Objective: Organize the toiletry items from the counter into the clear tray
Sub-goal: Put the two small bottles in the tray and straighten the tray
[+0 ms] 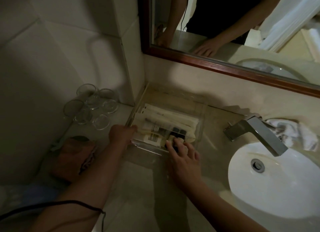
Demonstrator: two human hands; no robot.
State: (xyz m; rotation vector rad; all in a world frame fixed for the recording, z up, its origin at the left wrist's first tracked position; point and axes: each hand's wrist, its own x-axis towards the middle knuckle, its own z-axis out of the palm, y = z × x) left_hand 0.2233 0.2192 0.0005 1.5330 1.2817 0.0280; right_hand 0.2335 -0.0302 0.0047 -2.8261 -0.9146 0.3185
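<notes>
A clear tray [201, 114] sits on the counter in the corner below the mirror. Inside it lie white wrapped packets [173, 117], a cream tube with a label [153, 134] and small dark-capped bottles [179, 132]. My left hand [121, 133] grips the tray's left front edge. My right hand [183, 155] reaches over the front rim, with its fingertips on the small bottles at the tray's front right. Whether the fingers close around a bottle is hidden.
Several empty glasses [91, 107] stand left of the tray by the wall. A brown pouch [74, 155] lies at the near left. A chrome faucet [259, 133] and white sink [270, 178] are on the right, with a crumpled cloth [294, 133] behind.
</notes>
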